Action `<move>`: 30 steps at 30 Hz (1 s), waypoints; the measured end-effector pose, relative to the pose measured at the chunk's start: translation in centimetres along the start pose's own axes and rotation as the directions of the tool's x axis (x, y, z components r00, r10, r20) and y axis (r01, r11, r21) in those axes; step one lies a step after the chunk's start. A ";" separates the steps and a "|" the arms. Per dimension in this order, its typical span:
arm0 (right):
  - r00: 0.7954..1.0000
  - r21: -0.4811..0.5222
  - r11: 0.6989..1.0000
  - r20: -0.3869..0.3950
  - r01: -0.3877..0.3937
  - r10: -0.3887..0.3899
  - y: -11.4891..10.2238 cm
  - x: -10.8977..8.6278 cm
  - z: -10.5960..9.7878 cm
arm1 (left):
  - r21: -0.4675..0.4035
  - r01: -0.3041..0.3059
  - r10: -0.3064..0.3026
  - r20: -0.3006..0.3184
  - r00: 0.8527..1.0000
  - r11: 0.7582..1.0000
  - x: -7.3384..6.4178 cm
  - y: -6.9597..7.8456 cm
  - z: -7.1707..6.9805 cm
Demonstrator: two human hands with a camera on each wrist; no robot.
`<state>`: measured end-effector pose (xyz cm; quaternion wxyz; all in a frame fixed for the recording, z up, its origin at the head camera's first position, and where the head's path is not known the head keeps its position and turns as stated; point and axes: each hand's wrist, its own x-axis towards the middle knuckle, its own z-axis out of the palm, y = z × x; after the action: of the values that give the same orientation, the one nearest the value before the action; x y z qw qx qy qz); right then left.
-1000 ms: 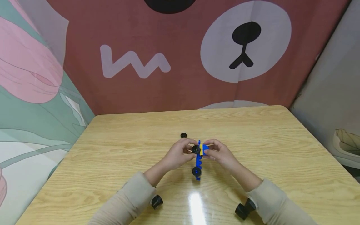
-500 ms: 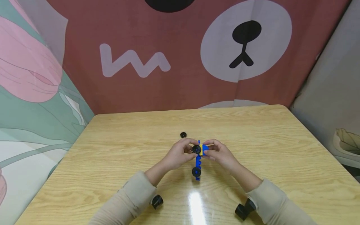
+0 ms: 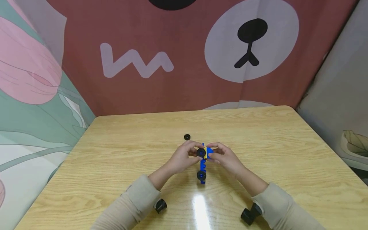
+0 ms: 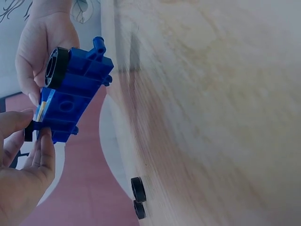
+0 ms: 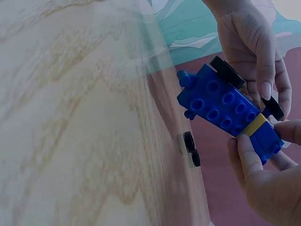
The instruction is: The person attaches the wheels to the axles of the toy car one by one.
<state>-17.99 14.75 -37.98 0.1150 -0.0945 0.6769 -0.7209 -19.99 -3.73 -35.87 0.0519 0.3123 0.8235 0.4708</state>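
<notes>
A blue toy car base [image 3: 203, 165] with studs is held on edge above the table between both hands. Black wheels [image 3: 201, 175] sit on the side facing left. My left hand [image 3: 184, 156] pinches the far wheel [image 5: 273, 108] on its stub between thumb and fingers. From the other side my right hand [image 3: 225, 157] grips the far end, where a yellow piece [image 5: 254, 125] and a rounded blue brick [image 3: 210, 153] sit on the studs. The plain underside of the car base [image 4: 70, 101] shows in the left wrist view.
Two loose black wheels [image 4: 138, 189] lie close together on the wooden table [image 3: 129, 143], beyond the left hand. Black wrist devices [image 3: 250, 214] are strapped by the sleeves. A patterned cloth [image 3: 161, 92] hangs behind the table's far edge.
Both hands keep their hold on the toy car base and stay nearly still. The head view has tilted slightly, so the background sits a little higher.
</notes>
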 end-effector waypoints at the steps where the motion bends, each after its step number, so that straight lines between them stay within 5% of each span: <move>1: 1.000 0.000 1.000 0.004 0.001 -0.001 0.0 0.0 0.0 | -0.005 0.001 -0.001 0.002 1.000 1.000 0.0 0.1 0.0; 7: 1.000 0.009 1.000 0.018 -0.004 0.003 0.1 0.1 -0.1 | -0.024 0.010 -0.010 0.013 1.000 1.000 -0.6 2.6 -0.7; 13: 1.000 0.034 0.999 0.001 -0.001 0.001 0.2 0.1 0.1 | 0.005 0.006 -0.006 0.006 1.000 1.000 0.0 0.1 0.2; 19: 1.000 0.058 0.998 -0.002 0.006 -0.006 0.2 0.0 0.2 | -0.018 0.031 -0.031 -0.001 1.000 0.999 0.1 -0.1 0.2; 25: 1.000 0.061 0.998 -0.029 -0.005 0.007 0.2 0.1 0.2 | -0.092 0.099 -0.102 -0.025 0.995 0.991 0.1 0.0 0.3; 30: 0.998 0.053 0.998 -0.058 -0.019 0.022 0.3 0.2 0.3 | -0.257 0.192 -0.201 -0.010 0.980 0.947 0.2 -0.3 0.5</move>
<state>-18.10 14.43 -38.24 0.1050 -0.0631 0.6618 -0.7396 -20.15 -3.35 -36.31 0.1231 0.2110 0.7841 0.5706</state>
